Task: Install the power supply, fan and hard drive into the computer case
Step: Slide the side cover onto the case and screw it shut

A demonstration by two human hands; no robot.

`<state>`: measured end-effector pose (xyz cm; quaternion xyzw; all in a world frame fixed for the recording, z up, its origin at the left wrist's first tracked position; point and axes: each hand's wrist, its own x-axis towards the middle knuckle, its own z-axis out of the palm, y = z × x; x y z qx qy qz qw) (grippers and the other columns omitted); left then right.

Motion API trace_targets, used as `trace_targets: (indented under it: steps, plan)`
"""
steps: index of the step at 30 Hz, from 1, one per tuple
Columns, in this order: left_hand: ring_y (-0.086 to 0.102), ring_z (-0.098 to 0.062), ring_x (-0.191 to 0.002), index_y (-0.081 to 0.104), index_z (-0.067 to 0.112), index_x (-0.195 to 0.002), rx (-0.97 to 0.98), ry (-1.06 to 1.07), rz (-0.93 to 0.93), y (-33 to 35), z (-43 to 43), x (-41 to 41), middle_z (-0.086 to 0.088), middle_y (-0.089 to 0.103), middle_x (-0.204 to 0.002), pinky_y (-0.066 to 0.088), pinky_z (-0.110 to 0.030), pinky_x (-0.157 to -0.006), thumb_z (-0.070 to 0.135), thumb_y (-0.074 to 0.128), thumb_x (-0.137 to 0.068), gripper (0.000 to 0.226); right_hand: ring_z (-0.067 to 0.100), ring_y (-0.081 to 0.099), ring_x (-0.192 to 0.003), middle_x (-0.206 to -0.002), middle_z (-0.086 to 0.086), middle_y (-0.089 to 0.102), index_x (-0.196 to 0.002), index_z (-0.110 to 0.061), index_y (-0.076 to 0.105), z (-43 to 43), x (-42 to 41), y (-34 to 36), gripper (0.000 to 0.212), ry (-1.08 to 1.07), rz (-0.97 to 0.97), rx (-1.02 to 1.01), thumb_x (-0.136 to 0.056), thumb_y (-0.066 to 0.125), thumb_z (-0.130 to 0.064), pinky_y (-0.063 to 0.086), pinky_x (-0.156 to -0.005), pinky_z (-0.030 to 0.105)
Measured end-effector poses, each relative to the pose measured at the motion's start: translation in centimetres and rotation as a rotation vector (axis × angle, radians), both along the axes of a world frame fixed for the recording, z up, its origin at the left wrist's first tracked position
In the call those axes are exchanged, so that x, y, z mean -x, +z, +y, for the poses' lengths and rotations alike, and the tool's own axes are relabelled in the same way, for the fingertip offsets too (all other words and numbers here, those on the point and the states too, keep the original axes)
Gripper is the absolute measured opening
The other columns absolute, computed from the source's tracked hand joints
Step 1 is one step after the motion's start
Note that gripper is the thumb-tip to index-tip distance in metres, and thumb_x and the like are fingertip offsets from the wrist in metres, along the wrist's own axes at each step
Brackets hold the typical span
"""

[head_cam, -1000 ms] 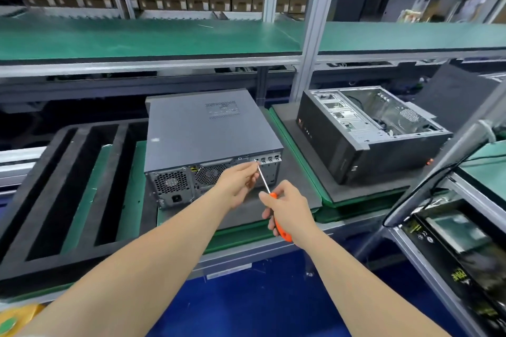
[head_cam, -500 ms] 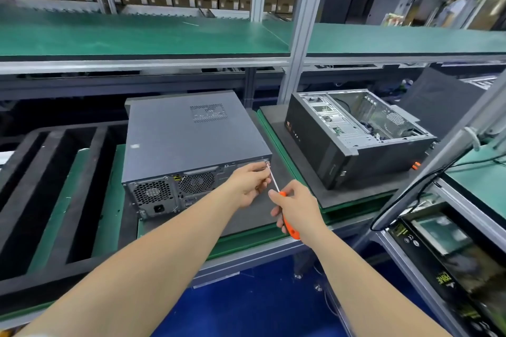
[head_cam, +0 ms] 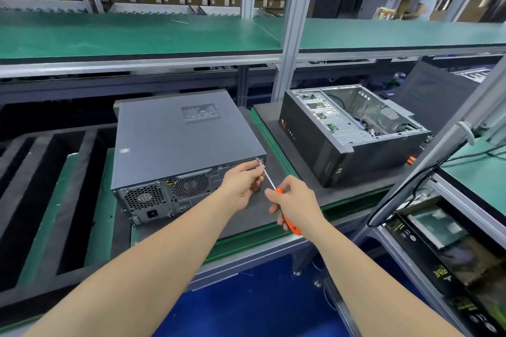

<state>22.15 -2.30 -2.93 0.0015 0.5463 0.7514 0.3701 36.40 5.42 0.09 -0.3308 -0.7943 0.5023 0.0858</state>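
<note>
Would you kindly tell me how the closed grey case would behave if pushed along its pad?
Likely heavy: the grey case is closed metal with fans behind its rear grilles. Lying on its broad side, it should not tip. The foam pad would probably grip, so it drags rather than slides.

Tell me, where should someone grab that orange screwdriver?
Grip the screwdriver by its orange handle, from the near right, as the right hand grips it. The thin shaft slants up-left to the closed computer case's rear corner, where the left hand steadies it.
</note>
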Motion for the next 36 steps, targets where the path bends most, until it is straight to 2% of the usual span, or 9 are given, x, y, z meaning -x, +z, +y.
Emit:
trace_targets:
  steps: [3, 12, 22, 26, 28, 30, 32, 34, 36]
  plan:
    - [0.062, -0.008, -0.06, 0.072, 0.011, -0.108, -0.02, 0.022, -0.004, -0.3, -0.1, 0.0, -0.006, 0.072, -0.087, 0.053, -0.02, -0.059, -0.001, 0.07, -0.092, 0.019, 0.019, 0.061, -0.045, -0.07, 0.003, 0.074, -0.099, -0.018, 0.057, 0.1, 0.0, 0.0, 0.022, 0.006, -0.008, -0.018, -0.097, 0.07, -0.036, 0.056, -0.046, 0.03]
    - [0.062, -0.01, -0.064, 0.07, 0.012, -0.115, -0.035, 0.032, 0.0, -0.4, 0.1, -0.3, -0.008, 0.07, -0.094, 0.053, -0.022, -0.062, 0.001, 0.07, -0.092, 0.025, 0.019, 0.062, -0.046, -0.071, 0.004, 0.075, -0.1, -0.017, 0.058, 0.0, 0.0, -0.2, 0.021, -0.008, 0.005, -0.019, -0.097, 0.07, -0.034, 0.056, -0.047, 0.032]
    - [0.06, -0.011, -0.067, 0.072, 0.008, -0.113, -0.036, 0.06, -0.013, -0.4, 0.2, -0.4, -0.005, 0.07, -0.088, 0.05, -0.022, -0.061, 0.0, 0.07, -0.093, 0.022, 0.019, 0.064, -0.046, -0.072, 0.003, 0.075, -0.099, -0.018, 0.06, 0.4, 0.1, -0.4, 0.021, -0.008, 0.006, -0.014, -0.096, 0.073, -0.035, 0.053, -0.045, 0.028]
    - [0.057, -0.007, -0.066, 0.076, 0.005, -0.104, 0.012, -0.024, -0.027, -0.4, 0.1, -0.2, 0.0, 0.066, -0.079, 0.049, -0.019, -0.062, 0.009, 0.067, -0.097, 0.012, 0.021, 0.067, -0.052, -0.073, 0.005, 0.075, -0.097, -0.013, 0.066, 0.4, 0.0, -0.5, 0.021, -0.001, 0.07, 0.081, -0.097, 0.071, -0.034, 0.06, -0.049, 0.036]
    - [0.055, -0.006, -0.065, 0.078, 0.006, -0.098, 0.016, -0.065, -0.031, -0.4, 0.1, -0.1, 0.002, 0.064, -0.074, 0.048, -0.018, -0.064, 0.011, 0.064, -0.099, 0.015, 0.024, 0.071, -0.057, -0.076, 0.002, 0.076, -0.098, -0.017, 0.068, 0.4, 0.0, -0.5, 0.022, 0.032, 0.032, 0.06, -0.102, 0.063, -0.038, 0.065, -0.057, 0.044]
    - [0.054, -0.006, -0.064, 0.077, 0.006, -0.093, 0.026, -0.034, -0.056, -0.3, 0.3, -0.1, 0.002, 0.064, -0.073, 0.048, -0.018, -0.062, 0.01, 0.067, -0.097, 0.012, 0.027, 0.073, -0.059, -0.082, -0.001, 0.077, -0.104, -0.021, 0.065, 0.4, -0.1, -0.6, 0.026, 0.064, -0.011, 0.026, -0.103, 0.056, -0.046, 0.065, -0.059, 0.046]
    - [0.055, -0.007, -0.064, 0.076, 0.005, -0.088, 0.044, 0.016, -0.089, 0.0, 0.7, -0.1, 0.0, 0.064, -0.074, 0.048, -0.018, -0.059, 0.009, 0.071, -0.094, 0.009, 0.025, 0.073, -0.055, -0.084, 0.003, 0.076, -0.107, -0.022, 0.056, 0.3, -0.4, -0.8, 0.035, 0.043, -0.008, 0.048, -0.095, 0.066, -0.052, 0.063, -0.053, 0.038]
    - [0.055, -0.007, -0.064, 0.075, 0.004, -0.087, 0.053, 0.046, -0.115, 0.1, 1.1, -0.2, -0.001, 0.065, -0.074, 0.049, -0.018, -0.057, 0.01, 0.073, -0.093, 0.008, 0.022, 0.071, -0.051, -0.078, 0.008, 0.075, -0.106, -0.021, 0.053, 0.3, -0.7, -0.9, 0.042, -0.008, -0.021, 0.054, -0.087, 0.077, -0.05, 0.06, -0.051, 0.031]
    - [0.055, -0.007, -0.063, 0.074, 0.005, -0.09, 0.041, 0.046, -0.136, -0.1, 1.2, -0.3, -0.001, 0.064, -0.074, 0.05, -0.018, -0.057, 0.011, 0.073, -0.093, 0.008, 0.02, 0.07, -0.051, -0.074, 0.009, 0.075, -0.1, -0.017, 0.063, 0.4, -0.9, -1.2, 0.028, -0.043, -0.009, 0.077, -0.093, 0.073, -0.043, 0.064, -0.055, 0.037]
